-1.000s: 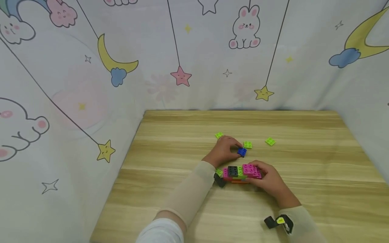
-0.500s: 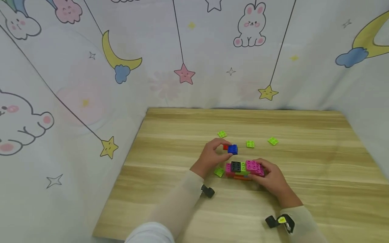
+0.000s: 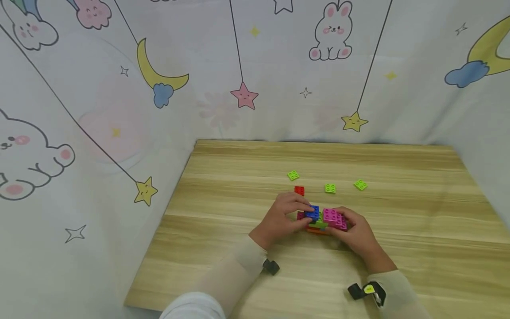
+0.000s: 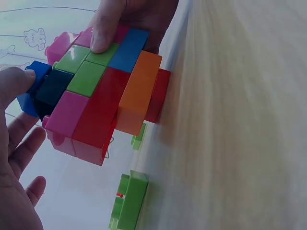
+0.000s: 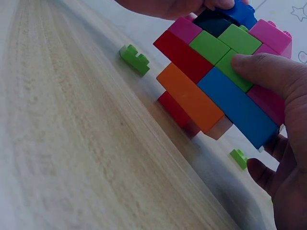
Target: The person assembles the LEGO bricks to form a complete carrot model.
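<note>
Between the hands stands a block assembly [image 3: 318, 225] of pink, green, black, red, blue and orange bricks. The left hand [image 3: 279, 218] pinches a blue brick [image 3: 313, 212] between thumb and fingers, on top of the black brick [image 4: 53, 91] at the assembly's left part. The right hand [image 3: 356, 231] grips the assembly's right end, its thumb [image 5: 264, 69] lying on a green brick in the right wrist view. Low in that assembly are an orange brick [image 5: 189, 98] and a red brick [image 5: 173, 109], which is lowest.
A red brick [image 3: 299, 190] lies just behind the left hand. Farther back on the wooden table [image 3: 223, 177] are three green bricks, at the left [image 3: 293, 175], middle [image 3: 330, 188] and right [image 3: 360, 184]. A patterned white curtain [image 3: 279, 119] stands behind and beside the table.
The left hand has carried the blue brick from beside the middle green brick toward the person, onto the black brick. The red brick behind it has come into view. The right hand keeps its grip.
</note>
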